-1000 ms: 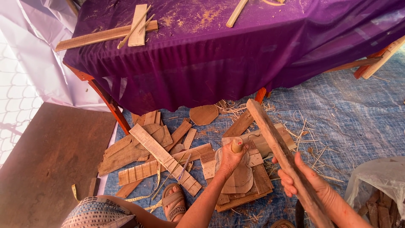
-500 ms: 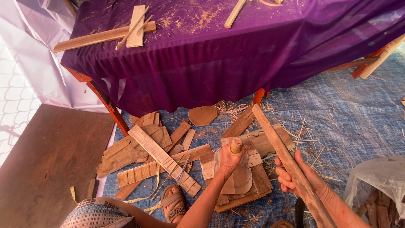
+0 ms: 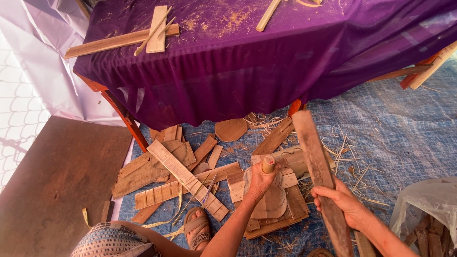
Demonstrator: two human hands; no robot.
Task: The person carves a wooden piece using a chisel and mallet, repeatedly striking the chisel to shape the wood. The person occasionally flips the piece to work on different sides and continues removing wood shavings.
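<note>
Two hands are at work over a heap of scrap wood on the floor. Biggest of what matters is the purple-draped surface (image 3: 266, 62) behind the heap, carrying a few wooden strips and sawdust; it stands well apart from both hands.

Next in size is the long weathered plank (image 3: 315, 159), which the right hand (image 3: 343, 205) holds near its lower part, fingers wrapped and pressed tight round its width. It rises tilted toward the surface, its far end in the air above the blue tarp (image 3: 395, 138). It looks stiff, dry and fairly light for its length, but rough-faced and likely splintery. I judge a hold nearer the middle would balance it better, since the free end gives it leverage against the wrist.

Beneath lies the pile of flat offcuts (image 3: 176, 176): slats, a ruled strip and rounded pieces, loosely overlapping, so any one could slide when pressed.

The left hand (image 3: 261, 183) is closed round a small pale cylindrical piece (image 3: 268, 165), its end poking up above the fist, just over a rounded wooden cutout (image 3: 272, 202) on the pile. The piece seems light, hard and smooth, best held as it is, in a full fist.

One container shows: a clear plastic bag (image 3: 428, 200) at the right edge, holding dark sticks of wood. A sandalled foot (image 3: 197, 228) rests beside the pile.
</note>
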